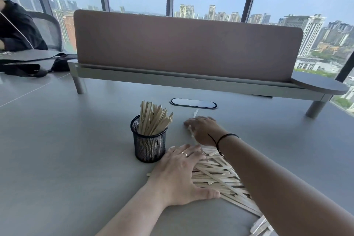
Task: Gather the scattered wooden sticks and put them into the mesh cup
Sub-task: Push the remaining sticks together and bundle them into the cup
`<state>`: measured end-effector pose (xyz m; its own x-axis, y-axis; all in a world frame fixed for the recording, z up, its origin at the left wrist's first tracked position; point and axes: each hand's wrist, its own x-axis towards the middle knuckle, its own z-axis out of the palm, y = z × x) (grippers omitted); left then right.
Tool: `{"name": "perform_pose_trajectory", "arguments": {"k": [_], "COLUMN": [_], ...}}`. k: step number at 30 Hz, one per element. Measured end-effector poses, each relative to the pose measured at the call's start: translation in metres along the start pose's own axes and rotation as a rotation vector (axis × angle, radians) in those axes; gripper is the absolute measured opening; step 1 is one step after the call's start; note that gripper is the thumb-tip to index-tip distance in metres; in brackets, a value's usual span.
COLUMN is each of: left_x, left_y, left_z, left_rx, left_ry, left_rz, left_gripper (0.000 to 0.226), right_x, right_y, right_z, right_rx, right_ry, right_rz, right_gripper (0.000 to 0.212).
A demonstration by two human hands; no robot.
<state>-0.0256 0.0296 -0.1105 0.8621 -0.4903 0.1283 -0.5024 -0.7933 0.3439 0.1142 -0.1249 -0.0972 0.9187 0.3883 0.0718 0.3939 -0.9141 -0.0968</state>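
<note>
A black mesh cup stands upright on the grey desk, holding several wooden sticks that fan out above its rim. To its right lies a heap of scattered wooden sticks. My left hand lies flat on the left side of the heap, fingers spread and straight, a ring on one finger. My right hand reaches over the far end of the heap, fingers curled down on a stick or two; the grip is blurred. My right forearm hides part of the heap.
A pink desk divider on a raised shelf crosses the back. An oval cable port sits behind the cup. A black bag with straps lies far left, near another person's sleeve and a chair.
</note>
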Motion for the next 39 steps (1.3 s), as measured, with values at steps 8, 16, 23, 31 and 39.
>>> {"name": "perform_pose_trajectory", "arguments": {"k": [8,16,23,31,39], "left_x": [0.002,-0.001,0.0,-0.005,0.001], "left_y": [-0.004,0.0,0.0,0.018,0.026], "left_z": [0.005,0.001,0.004,0.007,0.015], "left_rx": [0.003,0.007,0.022,0.114,0.15], "left_ry": [-0.009,0.098,0.072,-0.005,0.066], "left_rz": [0.026,0.078,0.033,0.089,0.088], "left_gripper": [0.1,0.093,0.095,0.114,0.105], "right_x": [-0.05,-0.126,-0.167,-0.187,-0.186], "right_y": [0.017,0.034,0.033,0.029,0.018], "right_z": [-0.016,-0.018,-0.007,-0.001,-0.005], "right_rx": [-0.014,0.097,0.289,0.435,0.401], "right_ry": [0.108,0.141,0.218,0.305,0.321], "right_rz": [0.098,0.164,0.237,0.207,0.137], "right_gripper": [0.028,0.021,0.024,0.03,0.037]}}
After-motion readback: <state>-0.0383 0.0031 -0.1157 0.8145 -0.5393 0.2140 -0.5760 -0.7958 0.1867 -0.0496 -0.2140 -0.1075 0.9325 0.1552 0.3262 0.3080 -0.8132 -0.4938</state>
